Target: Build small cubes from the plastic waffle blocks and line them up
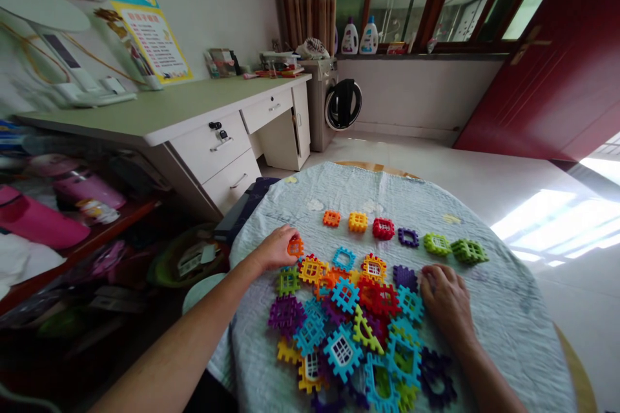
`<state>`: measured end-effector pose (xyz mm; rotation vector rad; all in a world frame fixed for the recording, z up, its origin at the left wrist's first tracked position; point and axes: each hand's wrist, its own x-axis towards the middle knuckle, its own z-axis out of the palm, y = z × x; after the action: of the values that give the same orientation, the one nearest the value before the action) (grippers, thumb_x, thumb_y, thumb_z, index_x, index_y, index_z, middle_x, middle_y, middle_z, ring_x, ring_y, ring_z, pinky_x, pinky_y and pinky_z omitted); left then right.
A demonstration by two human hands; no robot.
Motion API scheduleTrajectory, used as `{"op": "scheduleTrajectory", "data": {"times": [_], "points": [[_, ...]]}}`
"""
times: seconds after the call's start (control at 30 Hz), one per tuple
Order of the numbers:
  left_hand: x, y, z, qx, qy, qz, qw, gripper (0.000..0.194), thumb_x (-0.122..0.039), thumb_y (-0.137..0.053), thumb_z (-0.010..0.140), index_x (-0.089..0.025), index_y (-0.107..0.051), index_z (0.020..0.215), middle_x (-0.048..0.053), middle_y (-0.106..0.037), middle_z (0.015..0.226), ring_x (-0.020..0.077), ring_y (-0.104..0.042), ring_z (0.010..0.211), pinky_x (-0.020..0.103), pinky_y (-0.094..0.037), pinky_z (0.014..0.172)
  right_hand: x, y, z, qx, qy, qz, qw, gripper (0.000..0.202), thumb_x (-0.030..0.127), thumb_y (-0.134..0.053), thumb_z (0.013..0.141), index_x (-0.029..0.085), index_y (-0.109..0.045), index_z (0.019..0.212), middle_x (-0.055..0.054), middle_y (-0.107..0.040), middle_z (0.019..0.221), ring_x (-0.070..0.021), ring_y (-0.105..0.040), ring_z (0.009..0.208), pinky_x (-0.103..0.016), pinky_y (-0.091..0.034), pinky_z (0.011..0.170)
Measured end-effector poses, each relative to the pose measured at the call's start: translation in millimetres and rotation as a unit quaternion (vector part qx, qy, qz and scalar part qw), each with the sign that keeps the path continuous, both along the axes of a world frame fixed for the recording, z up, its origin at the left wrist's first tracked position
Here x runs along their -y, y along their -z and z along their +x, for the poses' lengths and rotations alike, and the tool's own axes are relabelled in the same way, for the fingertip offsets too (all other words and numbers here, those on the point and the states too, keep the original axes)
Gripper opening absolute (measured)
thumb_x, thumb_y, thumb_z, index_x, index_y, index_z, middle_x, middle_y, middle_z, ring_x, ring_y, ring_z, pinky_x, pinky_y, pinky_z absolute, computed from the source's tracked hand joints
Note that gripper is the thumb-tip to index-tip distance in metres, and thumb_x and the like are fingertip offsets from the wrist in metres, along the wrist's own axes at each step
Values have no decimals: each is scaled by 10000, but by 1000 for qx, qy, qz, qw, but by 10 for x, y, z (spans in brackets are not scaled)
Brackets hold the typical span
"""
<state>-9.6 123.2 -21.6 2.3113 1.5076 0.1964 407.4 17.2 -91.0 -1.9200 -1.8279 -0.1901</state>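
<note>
Orange block (296,253) is pinched in our left grip (277,249), beside the heap (341,350); beyond, a row (383,228) seems spread to tell pieces apart. Near a purple block (405,278), our right grip (446,300) curls, contents we cannot tell.

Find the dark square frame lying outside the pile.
In the head view, the dark square frame lies beyond the pile, right of centre, between the red block and the light-green block.
</note>
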Motion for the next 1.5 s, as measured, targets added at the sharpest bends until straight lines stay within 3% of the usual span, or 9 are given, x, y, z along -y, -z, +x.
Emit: {"op": "scheduleTrajectory", "data": {"times": [0.13,0.27,0.43,0.67,0.93,1.5], "points": [[-24,3,17,30,-1,-4,1000,338,-179,-653,601,-175,-606,935,49,-552,953,185,-582,841,281,-482,792,2,-1,-4,0,2,-4,1000,270,391,-437,905,201,-625,942,-95,-637,1010,-254,-558,927,-399,-416,869],[-170,-83,133,33,15,17,999,373,-176,-665,604,-173,-620,974,53,-571,975,198,-590,887,290,-487,830,2,4,-9,-3,4,-4,1000,265,387,-439,907,201,-625,939,-94,-637,1010,-257,-557,928,-402,-415,875],[-530,-142,550,23,33,70,997,408,-176,-667,643,-170,-634,1049,70,-612,1022,208,-602,929,298,-478,875,-2,8,-14,-3,2,-1,1000,261,382,-440,912,200,-624,940,-94,-636,1009,-257,-556,930,-404,-414,883],[-977,-22,1005,-59,71,51,994,451,-239,-681,666,-192,-624,1111,70,-614,1120,210,-604,980,282,-474,873,13,-11,-29,-10,2,-1,1000,263,379,-434,921,203,-627,948,-92,-631,1018,-256,-551,932,-405,-417,869],[-1128,97,1063,-109,99,15,989,430,-273,-700,609,-208,-641,1030,57,-643,1070,222,-620,940,285,-482,825,7,21,-12,-20,8,-5,1000,239,366,-452,908,206,-625,950,-91,-630,1027,-259,-546,947,-403,-418,852],[-1135,124,1101,-118,108,10,987,466,-256,-682,591,-207,-633,1051,60,-639,1081,227,-612,983,277,-478,851,18,-7,-35,-22,13,-10,1000,240,370,-457,911,208,-630,954,-87,-629,1037,-255,-542,950,-401,-415,859]]}}
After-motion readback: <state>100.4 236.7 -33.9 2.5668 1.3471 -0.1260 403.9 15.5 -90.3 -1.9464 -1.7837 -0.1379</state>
